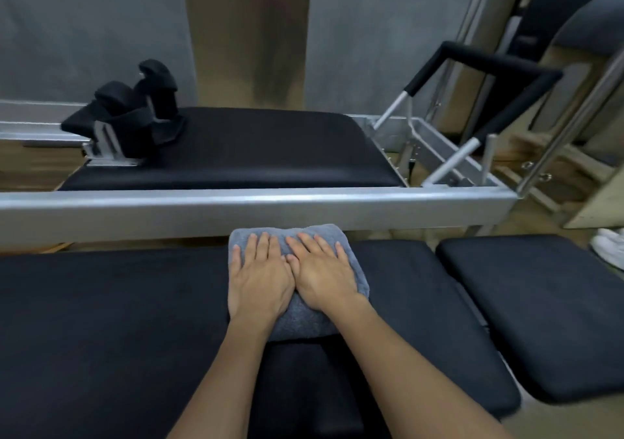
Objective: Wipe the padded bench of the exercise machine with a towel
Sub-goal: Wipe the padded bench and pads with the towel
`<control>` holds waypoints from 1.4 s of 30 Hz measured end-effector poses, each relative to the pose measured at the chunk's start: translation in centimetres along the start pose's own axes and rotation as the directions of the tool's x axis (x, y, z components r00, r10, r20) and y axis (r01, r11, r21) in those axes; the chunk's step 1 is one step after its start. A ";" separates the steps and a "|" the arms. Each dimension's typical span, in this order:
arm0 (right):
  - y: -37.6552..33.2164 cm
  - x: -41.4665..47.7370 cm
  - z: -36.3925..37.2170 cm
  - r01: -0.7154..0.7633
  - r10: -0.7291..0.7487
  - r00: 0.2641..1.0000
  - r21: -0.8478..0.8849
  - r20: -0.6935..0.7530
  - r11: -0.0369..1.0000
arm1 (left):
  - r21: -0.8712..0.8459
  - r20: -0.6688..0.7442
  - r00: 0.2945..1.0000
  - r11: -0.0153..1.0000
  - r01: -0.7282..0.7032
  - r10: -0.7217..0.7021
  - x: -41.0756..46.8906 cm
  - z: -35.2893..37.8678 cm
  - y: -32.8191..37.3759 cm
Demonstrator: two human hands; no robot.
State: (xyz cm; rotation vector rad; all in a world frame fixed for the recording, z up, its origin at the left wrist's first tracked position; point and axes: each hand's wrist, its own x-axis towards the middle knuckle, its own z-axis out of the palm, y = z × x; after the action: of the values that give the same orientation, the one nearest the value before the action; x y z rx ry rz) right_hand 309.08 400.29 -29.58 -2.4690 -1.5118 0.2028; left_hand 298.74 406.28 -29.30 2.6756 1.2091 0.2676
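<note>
**One grey towel on the black bench**

The padded bench (101, 320) in front of you is black and runs from the left edge of your view toward the right. A folded grey towel (304, 324) lies flat on it, right at its far edge. To your right a separate black pad (540, 303) sits just beside the bench, with a narrow gap between them. Beyond, a second black pad (253, 148) carries black shoulder rests (135, 111) at its left end.

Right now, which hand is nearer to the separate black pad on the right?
Right. The right hand lies flat on the towel, on the side toward the separate pad; the left hand lies flat beside it, farther from that pad.
</note>
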 end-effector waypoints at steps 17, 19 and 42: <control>16.7 -10.1 -5.1 -0.187 0.187 0.979 0.012 -0.082 0.982 | -0.079 0.034 0.988 0.986 -0.150 0.153 -2.9 4.6 18.7; 16.6 -11.9 -5.0 -0.187 0.186 0.977 0.001 -0.099 0.982 | -0.110 0.055 0.985 0.981 -0.158 0.165 -4.5 4.4 19.0; -15.9 -11.4 4.6 0.079 -0.074 0.997 -0.193 0.034 0.978 | 0.007 -0.070 0.998 1.000 0.002 -0.001 -15.0 -4.0 -12.7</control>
State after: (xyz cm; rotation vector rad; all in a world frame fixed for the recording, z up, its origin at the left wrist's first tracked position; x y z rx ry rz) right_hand 289.09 397.66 -29.73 -2.5577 -1.7098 0.0770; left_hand 278.83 403.57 -29.84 2.6918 1.2340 0.3611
